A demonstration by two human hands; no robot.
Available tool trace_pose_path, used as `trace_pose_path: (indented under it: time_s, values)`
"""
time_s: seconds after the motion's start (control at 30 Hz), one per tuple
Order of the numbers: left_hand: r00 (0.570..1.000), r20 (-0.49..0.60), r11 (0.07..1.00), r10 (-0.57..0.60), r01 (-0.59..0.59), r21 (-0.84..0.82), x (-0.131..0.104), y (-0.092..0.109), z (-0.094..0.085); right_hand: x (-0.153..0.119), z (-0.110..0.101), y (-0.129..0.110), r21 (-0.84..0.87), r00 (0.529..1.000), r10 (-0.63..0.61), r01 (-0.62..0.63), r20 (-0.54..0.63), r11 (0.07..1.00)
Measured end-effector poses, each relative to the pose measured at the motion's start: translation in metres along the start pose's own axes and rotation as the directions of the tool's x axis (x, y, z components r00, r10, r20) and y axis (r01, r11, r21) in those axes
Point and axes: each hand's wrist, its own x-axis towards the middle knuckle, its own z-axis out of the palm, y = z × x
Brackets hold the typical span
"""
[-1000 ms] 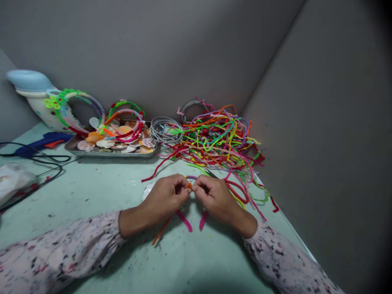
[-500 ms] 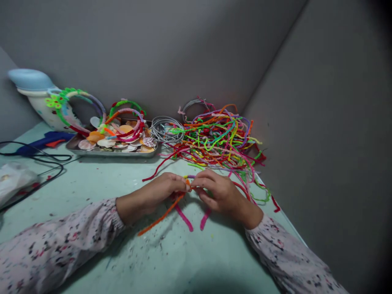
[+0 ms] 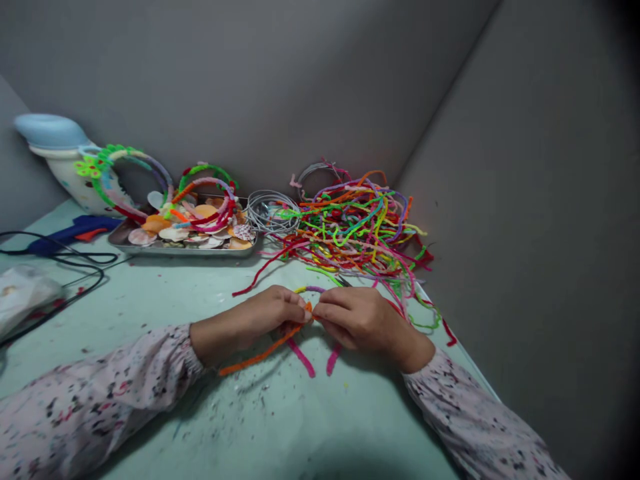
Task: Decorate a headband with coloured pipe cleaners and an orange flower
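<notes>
My left hand pinches an orange pipe cleaner, whose long tail slants down to the left. Close beside it, my right hand has its fingers closed on the orange piece near a small orange loop. Beneath both hands lies a headband-like hoop; its yellow and purple arch shows above them and its two pink ends stick out below. My fingers hide the middle of the hoop. Behind my right hand the dark tips of a tool peek out.
A metal tray of shells carries colourful hoops at the back left. Beside it are coiled wire and a heap of pipe cleaners. A blue-lidded container, a blue tool, black cable and a plastic bag are at left.
My right hand has turned and closed, moving slightly down and right. The orange tail has swung a little up and left. More of the yellow and purple arch shows.
</notes>
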Motion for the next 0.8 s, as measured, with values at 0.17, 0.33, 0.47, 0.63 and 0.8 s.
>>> trace_pose_path:
  time_s: [0.17, 0.33, 0.47, 0.63, 0.8]
  values:
    - [1.000, -0.008, 0.996, 0.025, -0.024, 0.089, 0.001, -0.003, -0.002, 0.003, -0.001, -0.002, -0.059, 1.000, -0.021, 0.022, 0.010, 0.998]
    - [0.998, -0.041, 0.979, 0.049, -0.040, 0.198, 0.001, 0.000, -0.001, 0.001, 0.003, 0.000, -0.023, 1.000, -0.008, 0.008, 0.006, 1.000]
    - [0.988, -0.095, 0.930, 0.120, -0.079, 0.358, 0.000, 0.003, 0.000, 0.000, 0.008, 0.000, 0.138, 0.994, 0.108, -0.108, 0.004, 0.985]
    - [0.948, -0.157, 0.799, 0.276, -0.135, 0.586, -0.005, 0.006, 0.005, 0.008, 0.010, -0.008, 0.382, 0.930, 0.367, -0.328, -0.031, 0.864]
    - [0.879, -0.151, 0.609, 0.452, -0.180, 0.773, -0.011, 0.005, 0.012, 0.017, 0.007, -0.014, 0.681, 0.708, 0.642, -0.626, 0.294, 0.379]
